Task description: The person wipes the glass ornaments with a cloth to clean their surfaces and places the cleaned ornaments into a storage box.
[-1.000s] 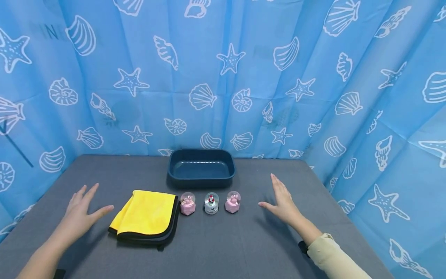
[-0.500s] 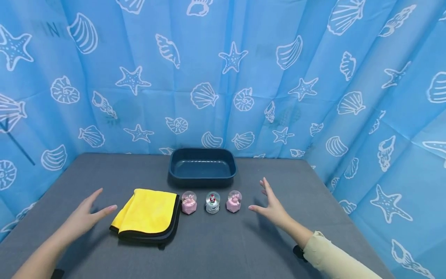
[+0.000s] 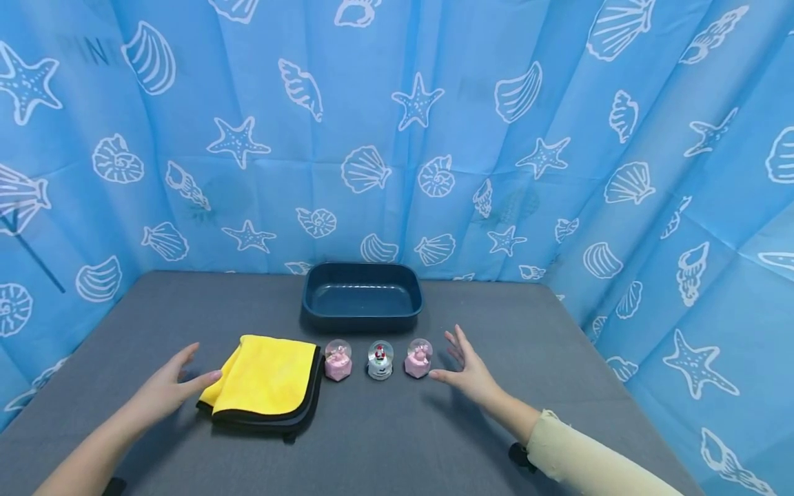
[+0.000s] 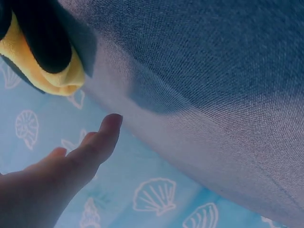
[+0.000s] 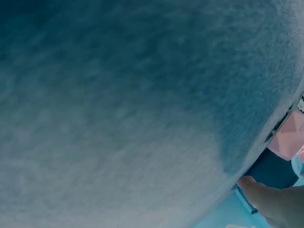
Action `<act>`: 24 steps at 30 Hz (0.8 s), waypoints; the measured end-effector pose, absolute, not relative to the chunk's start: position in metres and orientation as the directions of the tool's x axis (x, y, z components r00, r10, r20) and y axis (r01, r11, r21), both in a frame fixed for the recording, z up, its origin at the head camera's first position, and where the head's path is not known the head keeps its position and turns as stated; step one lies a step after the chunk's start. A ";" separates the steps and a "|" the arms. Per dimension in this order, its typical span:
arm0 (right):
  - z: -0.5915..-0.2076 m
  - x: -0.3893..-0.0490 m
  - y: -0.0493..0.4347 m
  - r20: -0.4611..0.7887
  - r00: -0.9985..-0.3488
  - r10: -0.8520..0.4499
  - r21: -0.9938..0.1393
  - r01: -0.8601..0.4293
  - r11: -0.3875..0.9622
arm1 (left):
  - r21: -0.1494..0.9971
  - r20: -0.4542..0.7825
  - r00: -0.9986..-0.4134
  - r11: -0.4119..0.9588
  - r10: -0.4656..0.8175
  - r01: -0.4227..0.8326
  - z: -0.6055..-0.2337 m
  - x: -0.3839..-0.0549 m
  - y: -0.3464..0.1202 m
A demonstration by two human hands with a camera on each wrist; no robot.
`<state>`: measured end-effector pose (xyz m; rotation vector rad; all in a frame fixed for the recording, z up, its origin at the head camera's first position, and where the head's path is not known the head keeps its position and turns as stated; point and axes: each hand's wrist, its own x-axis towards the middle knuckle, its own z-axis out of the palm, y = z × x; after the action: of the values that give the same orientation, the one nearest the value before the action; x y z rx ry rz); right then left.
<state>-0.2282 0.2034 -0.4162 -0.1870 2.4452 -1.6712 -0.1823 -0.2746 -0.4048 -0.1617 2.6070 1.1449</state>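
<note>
My left hand [image 3: 167, 390] hovers at the left edge of a folded yellow cloth [image 3: 267, 375] with black trim, thumb tip right at its border. In the left wrist view the cloth [image 4: 61, 78] shows at the upper left, beyond my fingers. My right hand [image 3: 474, 377], holding nothing, has its thumb and fingers spread just right of a pink snow globe [image 3: 418, 359]. A white snow globe [image 3: 380, 361] with a small red figure stands in the middle of the row. Another pink snow globe [image 3: 338, 361] sits beside the cloth's right edge. In the right wrist view, a pink base [image 5: 288, 137] appears near my fingertip.
A dark blue rectangular dish [image 3: 362, 322] stands behind the globes, near the back of the grey-covered table [image 3: 384, 448]. A blue curtain [image 3: 384, 110] with white shell and starfish prints hangs behind and along the right side.
My right hand has moved left, close to the right-hand pink globe. My left hand has moved right, up to the yellow cloth. The objects stay in place; the head view shifts slightly.
</note>
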 end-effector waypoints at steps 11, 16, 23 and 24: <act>-0.416 -0.225 0.187 -0.127 -0.973 -0.194 -0.929 0.048 0.367 | 0.710 -0.340 -0.940 0.664 0.033 -0.234 -0.405 -0.183 -0.266; -0.417 -0.226 0.184 -0.145 -0.973 -0.181 -0.931 0.072 0.358 | 0.682 -0.363 -0.932 0.687 0.019 -0.252 -0.409 -0.186 -0.262; -0.416 -0.229 0.179 -0.178 -0.971 -0.159 -0.933 0.115 0.341 | 0.668 -0.396 -0.918 0.689 0.007 -0.283 -0.415 -0.194 -0.259; -0.415 -0.229 0.179 -0.184 -0.971 -0.156 -0.933 0.122 0.339 | 0.665 -0.404 -0.915 0.687 0.000 -0.293 -0.416 -0.194 -0.259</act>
<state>-0.2292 0.1788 -0.4155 -0.0309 2.3634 -1.6789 -0.1942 -0.2590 -0.4159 -0.2291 2.5262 1.0887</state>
